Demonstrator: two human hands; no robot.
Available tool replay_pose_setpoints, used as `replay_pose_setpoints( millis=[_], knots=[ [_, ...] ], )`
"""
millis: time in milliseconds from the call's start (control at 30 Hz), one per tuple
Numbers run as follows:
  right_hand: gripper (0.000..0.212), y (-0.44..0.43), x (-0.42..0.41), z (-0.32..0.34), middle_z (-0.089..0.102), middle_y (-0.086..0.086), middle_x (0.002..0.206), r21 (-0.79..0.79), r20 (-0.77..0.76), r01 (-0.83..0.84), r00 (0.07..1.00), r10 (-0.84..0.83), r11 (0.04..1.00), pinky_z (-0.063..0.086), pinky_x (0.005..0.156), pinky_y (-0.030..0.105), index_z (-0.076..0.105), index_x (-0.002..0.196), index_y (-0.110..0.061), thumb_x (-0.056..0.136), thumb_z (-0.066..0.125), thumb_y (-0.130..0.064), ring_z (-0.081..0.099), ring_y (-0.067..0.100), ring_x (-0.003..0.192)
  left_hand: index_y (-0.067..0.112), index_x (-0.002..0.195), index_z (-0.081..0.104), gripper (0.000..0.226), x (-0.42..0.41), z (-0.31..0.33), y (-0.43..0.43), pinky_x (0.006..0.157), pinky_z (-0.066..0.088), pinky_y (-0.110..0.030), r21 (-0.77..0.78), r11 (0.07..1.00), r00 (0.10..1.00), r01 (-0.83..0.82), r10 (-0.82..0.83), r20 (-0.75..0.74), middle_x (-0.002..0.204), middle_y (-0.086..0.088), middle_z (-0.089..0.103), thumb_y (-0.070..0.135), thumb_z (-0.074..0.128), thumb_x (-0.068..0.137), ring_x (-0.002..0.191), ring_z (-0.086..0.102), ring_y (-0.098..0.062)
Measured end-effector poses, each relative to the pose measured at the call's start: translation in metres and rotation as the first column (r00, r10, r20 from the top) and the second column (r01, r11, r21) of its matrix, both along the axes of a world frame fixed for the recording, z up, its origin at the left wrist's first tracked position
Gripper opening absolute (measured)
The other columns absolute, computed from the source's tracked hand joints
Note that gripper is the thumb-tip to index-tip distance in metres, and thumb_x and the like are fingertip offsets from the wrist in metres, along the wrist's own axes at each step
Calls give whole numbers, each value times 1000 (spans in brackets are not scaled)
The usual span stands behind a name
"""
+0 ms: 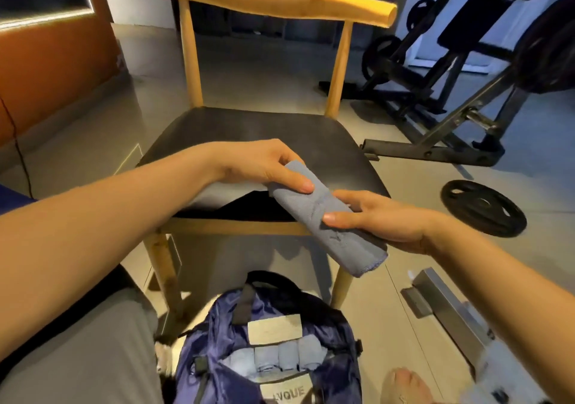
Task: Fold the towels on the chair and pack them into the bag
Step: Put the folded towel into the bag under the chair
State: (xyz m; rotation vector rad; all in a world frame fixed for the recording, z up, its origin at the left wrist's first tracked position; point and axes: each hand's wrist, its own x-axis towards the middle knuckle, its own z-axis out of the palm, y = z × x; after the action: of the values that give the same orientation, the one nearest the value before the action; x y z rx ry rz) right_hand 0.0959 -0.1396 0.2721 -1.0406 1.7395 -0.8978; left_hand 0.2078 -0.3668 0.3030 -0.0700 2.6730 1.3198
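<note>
A grey-blue towel, folded into a long narrow strip, hangs over the front edge of the wooden chair with the black seat. My left hand pinches its upper end, thumb on top. My right hand grips the strip's middle from the right, thumb on top and fingers beneath. Below, on the floor, the open blue bag holds several rolled grey-blue towels in a row. The seat carries nothing else that I can see.
A black weight plate lies on the floor to the right. A weight bench and rack stand behind it. A metal bar lies at lower right. My leg in grey cloth fills the lower left, and my bare foot is beside the bag.
</note>
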Motion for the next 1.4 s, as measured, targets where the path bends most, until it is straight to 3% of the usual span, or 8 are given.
replay_pose_setpoints(
  millis=[167, 367, 567, 700, 833, 1000, 1200, 1400],
  knots=[
    [37, 44, 32, -25, 73, -6, 118, -30, -91, 115, 989, -117, 993, 57, 95, 31, 63, 131, -26, 95, 67, -33, 69, 14, 110, 10, 100, 76, 25, 10, -49, 33, 72, 55, -23, 84, 996, 993, -23, 12, 121, 92, -4, 77, 34, 74, 91, 80, 69, -10],
    [27, 82, 70, -63, 74, -8, 115, 77, 105, 270, 955, -277, 960, 58, 85, 25, 61, 123, -41, 103, 56, -22, 71, 11, 104, 16, 112, 74, 28, 20, -100, 55, 94, 56, -38, 145, 989, 969, 26, -61, 241, 111, -4, 75, 35, 74, 91, 105, 70, -21],
    [38, 99, 90, -136, 71, 6, 123, 202, 79, 483, 859, -505, 852, 57, 98, 41, 62, 137, -27, 101, 61, -15, 70, 22, 109, 7, 113, 73, 35, 12, -164, 57, 87, 59, -41, 144, 989, 903, 24, -84, 422, 106, -16, 73, 32, 79, 88, 88, 68, -21],
    [36, 99, 105, -192, 64, -1, 128, 287, -171, 551, 834, -524, 783, 53, 98, 37, 62, 134, -25, 101, 58, -14, 62, 18, 109, 8, 101, 75, 38, 2, -225, 52, 71, 56, -36, -142, 981, 877, 134, -51, 477, 87, -6, 74, 41, 81, 85, 81, 69, -24],
    [30, 98, 113, -242, 66, 12, 130, 360, -298, 594, 804, -515, 720, 51, 98, 42, 67, 125, -13, 96, 61, -13, 62, 30, 114, 15, 103, 66, 39, -1, -304, 65, 70, 48, -37, -593, 777, 964, 209, -61, 260, 99, -5, 69, 48, 75, 83, 90, 62, -29],
    [37, 91, 113, -281, 70, 5, 125, 387, -384, 589, 802, -457, 709, 52, 93, 35, 68, 129, -23, 92, 68, -22, 64, 26, 111, 20, 100, 62, 41, -1, -361, 69, 76, 35, -37, -735, 661, 986, 149, -43, 162, 103, -3, 63, 59, 68, 86, 101, 57, -28],
    [32, 80, 114, -300, 66, -3, 88, 403, -376, 535, 836, -399, 743, 45, 68, 27, 73, 121, -18, 91, 66, -21, 57, 18, 83, 23, 75, 54, 25, -3, -376, 61, 85, 35, -37, -657, 753, 994, 45, 30, 104, 84, 0, 58, 36, 64, 94, 95, 58, -29],
    [47, 57, 103, -300, 63, -2, 139, 318, -278, 553, 831, -481, 770, 46, 106, 36, 64, 138, -19, 91, 69, -19, 59, 21, 125, 15, 81, 68, 25, -37, -320, 20, 65, 43, -32, -275, 955, 973, -116, 164, 162, 74, 3, 63, 37, 75, 89, 71, 58, -17]
  ],
)
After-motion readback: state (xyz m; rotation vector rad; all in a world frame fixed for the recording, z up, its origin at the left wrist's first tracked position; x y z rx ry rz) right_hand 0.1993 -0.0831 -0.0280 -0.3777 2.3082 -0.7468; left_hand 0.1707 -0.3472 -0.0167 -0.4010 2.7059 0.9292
